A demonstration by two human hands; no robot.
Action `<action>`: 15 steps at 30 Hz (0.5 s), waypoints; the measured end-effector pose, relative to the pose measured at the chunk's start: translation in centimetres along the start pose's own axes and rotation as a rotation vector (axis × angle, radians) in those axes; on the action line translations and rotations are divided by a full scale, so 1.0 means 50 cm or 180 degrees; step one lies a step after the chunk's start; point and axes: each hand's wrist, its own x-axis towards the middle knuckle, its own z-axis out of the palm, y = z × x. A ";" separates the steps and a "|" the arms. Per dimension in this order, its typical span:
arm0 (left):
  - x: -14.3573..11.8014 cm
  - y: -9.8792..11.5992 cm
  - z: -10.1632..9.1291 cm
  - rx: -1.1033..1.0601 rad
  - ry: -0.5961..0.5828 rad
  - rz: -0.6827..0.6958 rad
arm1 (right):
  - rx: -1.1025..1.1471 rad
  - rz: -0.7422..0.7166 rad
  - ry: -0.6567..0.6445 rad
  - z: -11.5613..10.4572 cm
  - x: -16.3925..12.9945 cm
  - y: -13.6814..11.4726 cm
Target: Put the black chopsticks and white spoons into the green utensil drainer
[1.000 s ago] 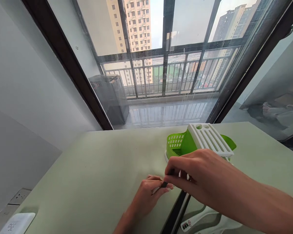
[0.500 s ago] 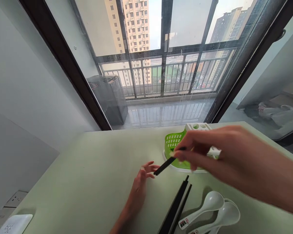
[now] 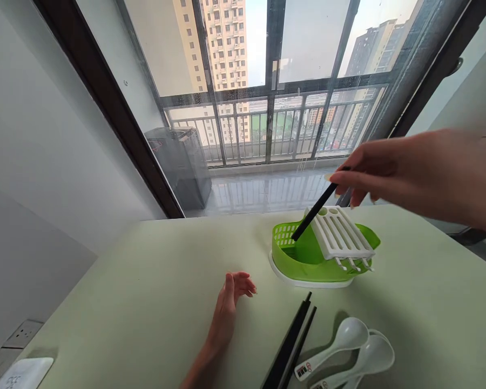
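My right hand (image 3: 392, 173) holds one black chopstick (image 3: 314, 210) by its upper end, in the air above a green cutlery holder (image 3: 308, 259). The chopstick slants down to the left and its tip hangs over the holder's open green part, beside the white slotted rack (image 3: 342, 235). My left hand (image 3: 229, 305) rests on its edge on the pale green table (image 3: 146, 292), fingers loosely apart and holding nothing. More black chopsticks (image 3: 291, 340) lie on the table just right of it.
Two white plastic spoons (image 3: 348, 348) lie stacked near the table's front right. A white object (image 3: 22, 373) sits at the front left corner beside a wall socket (image 3: 22, 332). Behind the table is a large window with a dark frame.
My right hand has lifted the chopstick off the table and carried it up and to the right, over the green holder. My left hand let go and now rests on the table.
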 end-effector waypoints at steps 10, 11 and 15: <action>-0.008 0.022 0.012 0.0396 -0.0090 -0.0075 | 0.0641 -0.0198 -0.0828 0.119 0.037 0.023; -0.008 0.022 0.013 0.0441 -0.0104 -0.0061 | 0.0671 -0.0204 -0.0841 0.123 0.040 0.024; -0.010 0.023 0.015 0.0536 -0.0150 -0.0032 | 0.0676 -0.0167 -0.0855 0.133 0.054 0.030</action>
